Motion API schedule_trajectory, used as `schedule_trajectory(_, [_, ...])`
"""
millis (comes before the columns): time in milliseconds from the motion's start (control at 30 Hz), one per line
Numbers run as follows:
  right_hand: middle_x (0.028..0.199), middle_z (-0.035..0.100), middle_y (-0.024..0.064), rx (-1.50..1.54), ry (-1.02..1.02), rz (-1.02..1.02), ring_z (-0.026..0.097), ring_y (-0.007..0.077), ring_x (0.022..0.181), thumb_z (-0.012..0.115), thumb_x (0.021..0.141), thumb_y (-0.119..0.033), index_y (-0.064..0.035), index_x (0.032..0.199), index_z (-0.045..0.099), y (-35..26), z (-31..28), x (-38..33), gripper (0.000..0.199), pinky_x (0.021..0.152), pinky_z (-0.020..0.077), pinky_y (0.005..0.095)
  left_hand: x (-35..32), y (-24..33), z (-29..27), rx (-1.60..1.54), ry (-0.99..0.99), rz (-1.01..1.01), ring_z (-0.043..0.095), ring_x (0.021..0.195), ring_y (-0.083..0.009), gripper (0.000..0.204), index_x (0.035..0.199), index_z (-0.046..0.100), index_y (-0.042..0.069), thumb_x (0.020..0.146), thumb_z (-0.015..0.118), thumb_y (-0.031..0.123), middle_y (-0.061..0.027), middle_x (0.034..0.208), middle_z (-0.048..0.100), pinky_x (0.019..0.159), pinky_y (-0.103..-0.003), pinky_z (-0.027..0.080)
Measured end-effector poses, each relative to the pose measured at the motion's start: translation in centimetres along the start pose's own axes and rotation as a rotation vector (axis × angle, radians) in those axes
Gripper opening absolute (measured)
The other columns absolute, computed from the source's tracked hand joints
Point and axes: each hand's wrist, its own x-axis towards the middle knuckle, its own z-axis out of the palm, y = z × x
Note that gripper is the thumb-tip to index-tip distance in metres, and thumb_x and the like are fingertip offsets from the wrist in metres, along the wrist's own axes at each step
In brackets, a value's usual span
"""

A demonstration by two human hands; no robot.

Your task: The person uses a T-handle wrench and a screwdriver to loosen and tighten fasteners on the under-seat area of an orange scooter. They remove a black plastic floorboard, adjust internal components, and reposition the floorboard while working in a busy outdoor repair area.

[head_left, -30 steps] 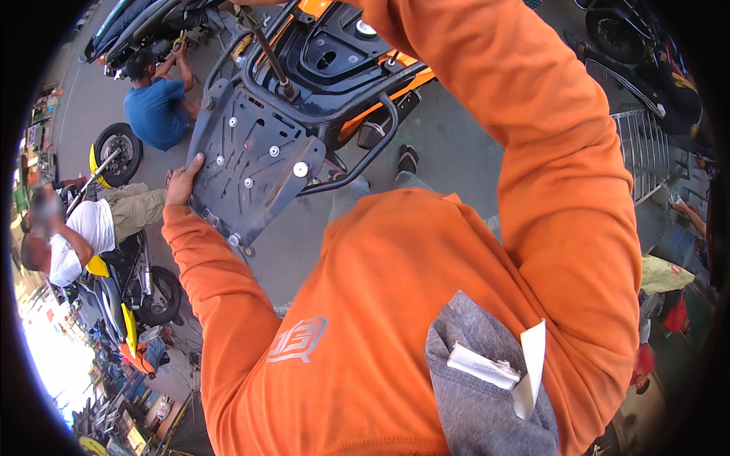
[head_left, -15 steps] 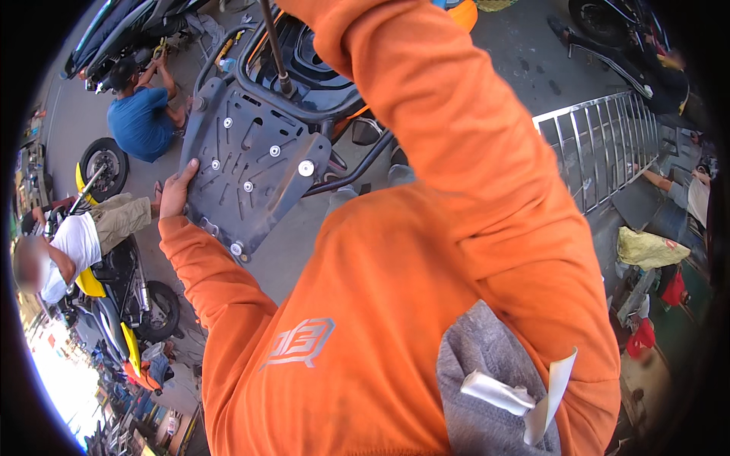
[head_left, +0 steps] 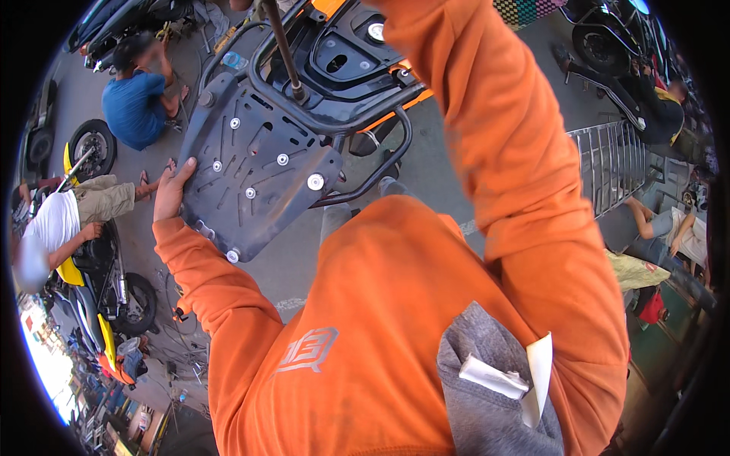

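Head view: black plate [head_left: 262, 178] at 10 o'clock, edge clasped by left hand [head_left: 173, 188], thumb above, fingers hidden beneath, presumably for steadiness; rod [head_left: 280, 49] stood at tubular rack [head_left: 408, 140], 11 o'clock, seemingly for reach; right hand [head_left: 241, 4] cropped, grip cannot be told.

The left hand [head_left: 172, 190] holds the black plate [head_left: 266, 216] (slotted, with silver bolts [head_left: 315, 182]) by its edge.

Most fingers of the left hand [head_left: 172, 191] are out of sight under the left edge of the black plate [head_left: 255, 171]. Pretty much all of the right hand [head_left: 242, 4] is chopped off by the picture's top edge, ditto the upper end of the metal rod [head_left: 282, 49]. Can't see what's under its lower tip, tbh.
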Motion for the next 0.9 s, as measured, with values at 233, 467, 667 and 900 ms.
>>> schedule_trajectory(233, [0.075,0.066,0.0111,0.33,0.416,-0.326,0.062,0.0198,0.062,0.051,0.09,-0.006,0.0019,0.102,0.069,3.0,5.5,1.1,0.024,0.055,0.048,0.0311,0.6,-0.8,-0.9,0.081,0.032,-0.049,0.068,0.088,-0.0196,0.079,0.124,0.058,-0.016,0.085,0.075,0.05,-0.0157,0.106,0.069,0.079,-0.027,0.053])
schedule_trajectory(467, [0.151,0.038,0.0304,-0.687,-0.102,-0.604,0.03,0.0423,0.144,0.049,0.101,-0.052,-0.0073,0.151,0.038,2.4,-2.5,-2.1,0.067,0.115,0.0292,0.0494,3.0,-3.0,-2.6,0.267,0.138,-0.016,0.063,0.109,-0.0281,0.093,0.12,0.06,-0.02,0.078,0.075,0.063,-0.0232,0.114,0.066,0.094,-0.03,0.048])
schedule_trajectory(667, [0.162,-0.005,0.0333,-1.114,-0.545,-0.242,-0.019,0.048,0.148,0.052,0.086,-0.078,-0.0163,0.161,-0.004,-3.0,-4.5,-4.1,0.112,0.12,-0.0034,0.0575,2.1,-2.3,-1.9,0.21,0.13,0.007,0.066,0.096,-0.0229,0.082,0.117,0.064,-0.016,0.081,0.075,0.057,-0.018,0.106,0.069,0.09,-0.028,0.047])
schedule_trajectory(900, [0.104,0.055,0.0114,-1.359,-0.449,-0.738,0.053,0.0287,0.103,0.047,0.094,-0.068,-0.0124,0.125,0.063,-4.4,-6.1,-2.0,0.065,0.091,0.0302,0.0419,1.1,-1.2,-0.9,0.191,0.097,0.013,0.067,0.087,-0.0192,0.069,0.106,0.07,-0.012,0.084,0.074,0.054,-0.0135,0.096,0.071,0.081,-0.029,0.05])
